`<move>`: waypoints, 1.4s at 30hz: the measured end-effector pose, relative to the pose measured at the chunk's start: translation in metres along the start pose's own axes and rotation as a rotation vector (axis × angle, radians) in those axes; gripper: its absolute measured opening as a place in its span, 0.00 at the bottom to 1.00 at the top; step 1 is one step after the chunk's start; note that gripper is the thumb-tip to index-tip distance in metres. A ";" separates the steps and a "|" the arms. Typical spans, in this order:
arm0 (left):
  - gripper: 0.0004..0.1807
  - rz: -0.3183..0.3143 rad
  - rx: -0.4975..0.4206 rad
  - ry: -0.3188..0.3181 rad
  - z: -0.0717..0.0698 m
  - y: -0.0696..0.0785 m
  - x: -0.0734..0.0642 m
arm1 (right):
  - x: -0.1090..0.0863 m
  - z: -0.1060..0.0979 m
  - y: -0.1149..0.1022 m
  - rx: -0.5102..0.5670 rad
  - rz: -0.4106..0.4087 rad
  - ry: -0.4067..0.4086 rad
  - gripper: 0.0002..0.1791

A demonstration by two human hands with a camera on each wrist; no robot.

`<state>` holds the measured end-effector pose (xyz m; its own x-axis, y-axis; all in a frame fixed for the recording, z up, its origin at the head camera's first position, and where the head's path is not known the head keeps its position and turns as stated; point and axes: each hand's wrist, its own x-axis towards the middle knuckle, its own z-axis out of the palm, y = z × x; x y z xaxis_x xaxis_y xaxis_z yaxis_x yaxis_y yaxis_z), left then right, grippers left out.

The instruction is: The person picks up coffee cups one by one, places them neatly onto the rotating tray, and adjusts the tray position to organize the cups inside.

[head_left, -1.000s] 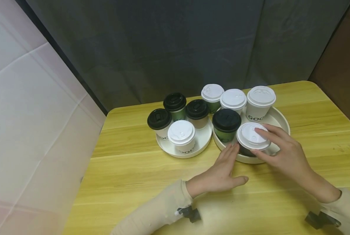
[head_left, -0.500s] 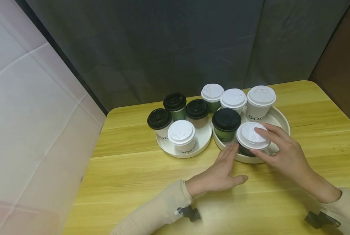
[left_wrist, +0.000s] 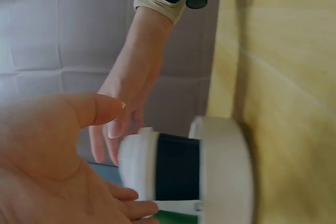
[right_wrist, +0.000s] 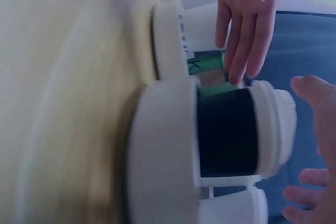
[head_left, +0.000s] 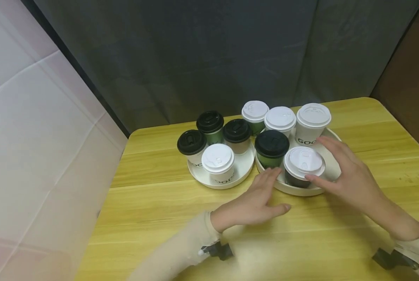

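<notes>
A dark paper cup with a white lid (head_left: 305,160) stands upright at the front of the right round tray (head_left: 298,191). My right hand (head_left: 355,181) hovers at its right side, fingers spread. In the right wrist view, a gap shows between the right hand (right_wrist: 326,121) and the lid. My left hand (head_left: 253,203) is at the tray's front left, its fingers extended and holding nothing. Beside those fingertips stands a green cup with a black lid (head_left: 271,148). The left wrist view shows the left palm (left_wrist: 47,150) near the dark cup (left_wrist: 177,167).
White-lidded cups (head_left: 279,119) stand at the back, one tall (head_left: 312,119) on the right tray. The left tray (head_left: 243,166) bears several black-lidded cups (head_left: 191,142) and one white-lidded cup (head_left: 218,158). A dark curtain (head_left: 181,58) hangs behind the wooden table (head_left: 153,218).
My right hand has let go of the white-lidded dark cup and moved slightly right, its fingers spreading. My left hand has drawn back a little to the left. The cups stay in place.
</notes>
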<state>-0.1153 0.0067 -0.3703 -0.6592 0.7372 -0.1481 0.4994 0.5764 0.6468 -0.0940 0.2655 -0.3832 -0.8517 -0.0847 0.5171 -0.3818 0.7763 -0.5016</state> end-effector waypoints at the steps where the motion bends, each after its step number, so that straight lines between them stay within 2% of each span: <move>1: 0.49 0.012 0.011 0.000 -0.004 0.002 -0.002 | 0.003 -0.003 -0.001 0.002 0.007 -0.006 0.57; 6: 0.49 0.075 0.074 0.029 -0.025 0.012 -0.011 | 0.017 -0.016 -0.008 0.001 0.023 -0.047 0.52; 11: 0.49 0.097 0.130 0.085 -0.050 0.023 -0.017 | 0.040 -0.028 -0.016 0.039 0.064 -0.120 0.47; 17: 0.47 0.126 0.198 0.166 -0.085 0.032 -0.011 | 0.074 -0.035 -0.022 0.097 0.062 -0.159 0.42; 21: 0.46 0.145 0.229 0.207 -0.109 0.035 0.000 | 0.095 -0.037 -0.025 0.158 0.091 -0.243 0.40; 23: 0.46 0.151 0.244 0.224 -0.121 0.035 0.006 | 0.106 -0.037 -0.027 0.219 0.140 -0.305 0.40; 29: 0.45 0.153 0.381 0.264 -0.153 0.032 0.033 | 0.140 -0.032 -0.028 0.335 0.256 -0.465 0.39; 34: 0.45 0.101 0.451 0.243 -0.170 0.027 0.054 | 0.160 -0.027 -0.030 0.355 0.345 -0.564 0.42; 42: 0.45 0.033 0.524 0.194 -0.188 0.018 0.083 | 0.193 -0.013 -0.032 0.402 0.359 -0.692 0.44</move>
<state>-0.2661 0.0121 -0.2303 -0.7050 0.7082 0.0387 0.7017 0.6885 0.1835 -0.2410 0.2325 -0.2581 -0.9214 -0.3389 -0.1902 -0.0356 0.5610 -0.8270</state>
